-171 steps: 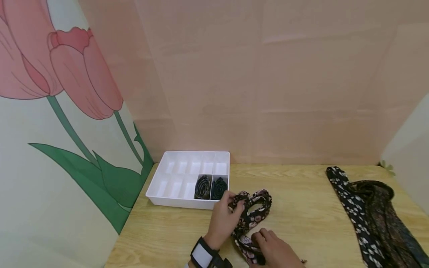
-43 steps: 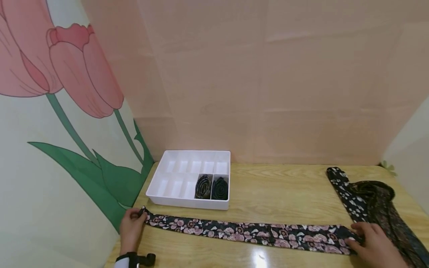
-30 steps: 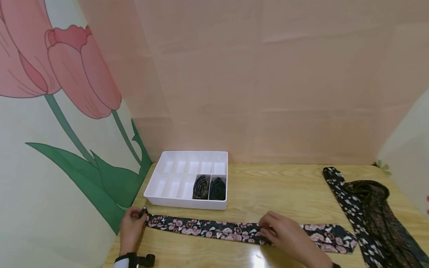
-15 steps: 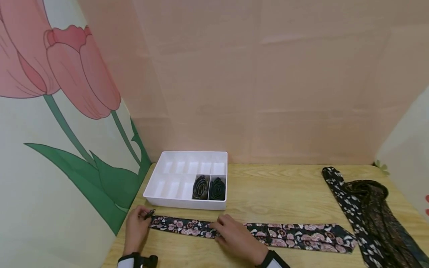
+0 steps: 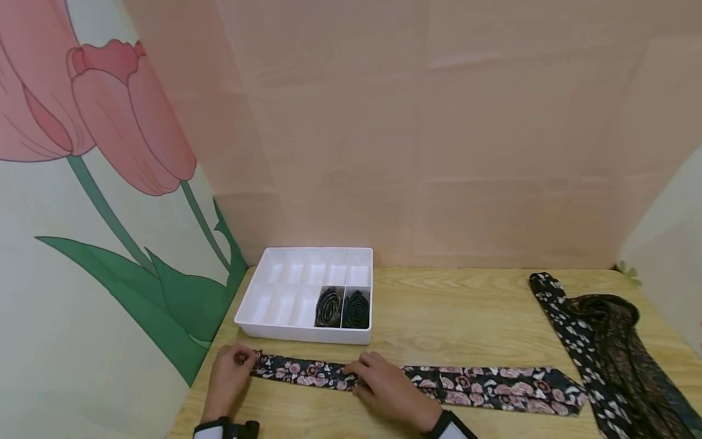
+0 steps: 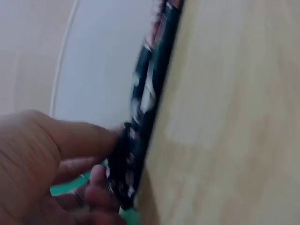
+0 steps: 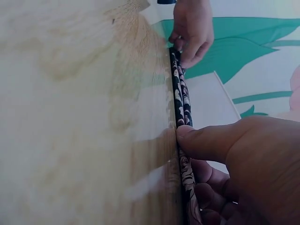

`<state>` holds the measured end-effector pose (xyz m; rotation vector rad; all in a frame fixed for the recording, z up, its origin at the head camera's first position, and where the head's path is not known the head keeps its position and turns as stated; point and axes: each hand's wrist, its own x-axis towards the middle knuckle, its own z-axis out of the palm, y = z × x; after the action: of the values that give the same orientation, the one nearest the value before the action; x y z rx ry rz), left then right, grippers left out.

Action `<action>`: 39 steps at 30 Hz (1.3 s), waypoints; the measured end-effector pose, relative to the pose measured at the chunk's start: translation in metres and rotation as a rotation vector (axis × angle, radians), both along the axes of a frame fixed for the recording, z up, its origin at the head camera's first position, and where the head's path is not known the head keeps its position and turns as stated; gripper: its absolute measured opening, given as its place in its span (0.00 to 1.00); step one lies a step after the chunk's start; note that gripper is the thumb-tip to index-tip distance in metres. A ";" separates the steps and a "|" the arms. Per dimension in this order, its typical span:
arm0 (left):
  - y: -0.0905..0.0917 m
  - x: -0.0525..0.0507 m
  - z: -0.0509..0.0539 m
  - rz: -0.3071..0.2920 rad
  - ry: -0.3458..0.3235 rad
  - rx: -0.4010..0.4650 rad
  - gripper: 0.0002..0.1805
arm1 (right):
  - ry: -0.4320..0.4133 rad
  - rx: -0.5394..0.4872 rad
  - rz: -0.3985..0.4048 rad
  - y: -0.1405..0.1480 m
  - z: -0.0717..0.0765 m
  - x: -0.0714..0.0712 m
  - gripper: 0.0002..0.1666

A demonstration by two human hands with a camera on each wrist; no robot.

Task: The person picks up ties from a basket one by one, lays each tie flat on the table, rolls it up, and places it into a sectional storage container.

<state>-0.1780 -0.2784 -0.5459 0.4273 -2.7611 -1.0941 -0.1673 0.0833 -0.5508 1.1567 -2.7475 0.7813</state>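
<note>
Nearest me, a black strap [image 5: 450, 425] circles my right wrist, a bulkier dark strap [image 5: 226, 428] my left. Up to my right hand [image 5: 389, 390]: fingers bent over the floral tie [image 5: 428, 381], thumb on its near edge, fingertips toward its far edge, gripping it across the width! My left hand [image 5: 227, 375], further left, pinches the narrow end between thumb and fingers, and that end is bunched in my grip. The tie itself runs flat across the wooden table [image 5: 460, 326], pink roses on black, its wide pointed tip off to the right, right by a black tie with white flowers [image 5: 576, 350]. Beside that one, a brown patterned tie [image 5: 609, 335] lies in a loose fold, with a dark bluish tie [image 5: 666, 381] along its right side. Beyond my hands, the white tray [image 5: 304, 334]: two rows of compartments, a brownish roll [image 5: 329, 308] and a dark green roll [image 5: 357, 310] side by side at the front row's right end. Furthest back, a pinkish-tan backdrop [image 5: 417, 134], and big pink tulips [image 5: 131, 122] on the left.
</note>
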 end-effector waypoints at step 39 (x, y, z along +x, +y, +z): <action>0.030 0.007 0.008 -0.175 -0.042 -0.077 0.18 | -0.079 0.001 -0.015 0.001 0.003 -0.002 0.20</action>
<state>-0.1715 -0.2488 -0.5383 0.2042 -2.9122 -1.0204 -0.1690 0.0841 -0.5480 1.1283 -2.8169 0.8418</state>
